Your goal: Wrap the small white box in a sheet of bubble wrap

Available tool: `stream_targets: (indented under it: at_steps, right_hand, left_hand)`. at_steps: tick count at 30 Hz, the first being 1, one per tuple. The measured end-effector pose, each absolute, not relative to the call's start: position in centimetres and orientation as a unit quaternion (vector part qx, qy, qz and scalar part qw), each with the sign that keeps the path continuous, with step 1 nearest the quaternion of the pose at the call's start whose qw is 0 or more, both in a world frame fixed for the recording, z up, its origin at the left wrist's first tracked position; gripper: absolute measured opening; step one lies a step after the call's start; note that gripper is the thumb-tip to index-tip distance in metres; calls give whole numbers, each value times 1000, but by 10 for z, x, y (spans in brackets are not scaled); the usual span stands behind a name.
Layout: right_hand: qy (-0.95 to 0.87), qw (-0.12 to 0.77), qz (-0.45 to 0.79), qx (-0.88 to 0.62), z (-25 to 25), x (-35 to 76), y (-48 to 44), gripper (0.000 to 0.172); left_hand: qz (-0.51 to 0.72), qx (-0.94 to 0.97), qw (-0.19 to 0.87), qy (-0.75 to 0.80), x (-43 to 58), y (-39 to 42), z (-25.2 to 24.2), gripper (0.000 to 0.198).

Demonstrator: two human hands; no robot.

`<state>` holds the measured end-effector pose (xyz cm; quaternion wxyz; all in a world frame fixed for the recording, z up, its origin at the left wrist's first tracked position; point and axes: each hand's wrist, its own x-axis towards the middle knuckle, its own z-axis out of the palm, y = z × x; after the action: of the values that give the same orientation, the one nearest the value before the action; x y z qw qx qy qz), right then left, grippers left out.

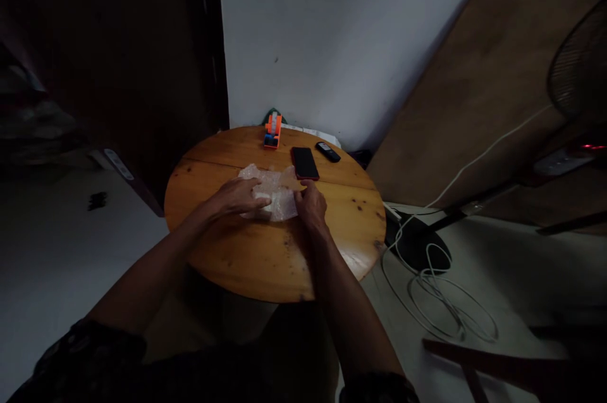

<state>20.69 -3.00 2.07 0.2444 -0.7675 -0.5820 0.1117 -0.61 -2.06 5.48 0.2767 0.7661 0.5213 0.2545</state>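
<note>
A crumpled sheet of clear bubble wrap (276, 190) lies on the round wooden table (265, 251). My left hand (238, 195) rests flat on its left part, fingers stretched out over it. My right hand (311, 203) pinches the wrap's right edge with closed fingers. What the wrap covers is hidden.
A dark phone (304, 162), a small black remote (328, 151) and an orange tape dispenser (272, 130) lie at the table's far side. A white cable (441, 295) coils on the floor to the right, by a fan (581, 68) and its base (420, 245).
</note>
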Motion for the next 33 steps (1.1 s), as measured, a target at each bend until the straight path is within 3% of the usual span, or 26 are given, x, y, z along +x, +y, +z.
stream_targets:
  at_steps: [6, 11, 18, 25, 29, 33]
  right_hand:
    - [-583, 260, 114, -761, 17, 208, -28, 43]
    - [-591, 251, 117, -758, 14, 211, -26, 43]
    - [-596, 264, 110, -750, 13, 211, -28, 40]
    - [-600, 251, 104, -753, 17, 210, -31, 42]
    - [-600, 245, 101, -755, 20, 210, -33, 44]
    - [-607, 235, 91, -754, 19, 212, -33, 45]
  left_hand:
    - [175, 881, 210, 385, -18, -70, 63, 26]
    - [60, 921, 229, 310, -19, -117, 61, 25]
    - [167, 858, 364, 322, -21, -103, 51, 25]
    - [188, 898, 250, 309, -4, -108, 33, 27]
    - [175, 910, 261, 269, 9, -114, 29, 28]
    - [201, 878, 286, 327, 22, -111, 19, 35]
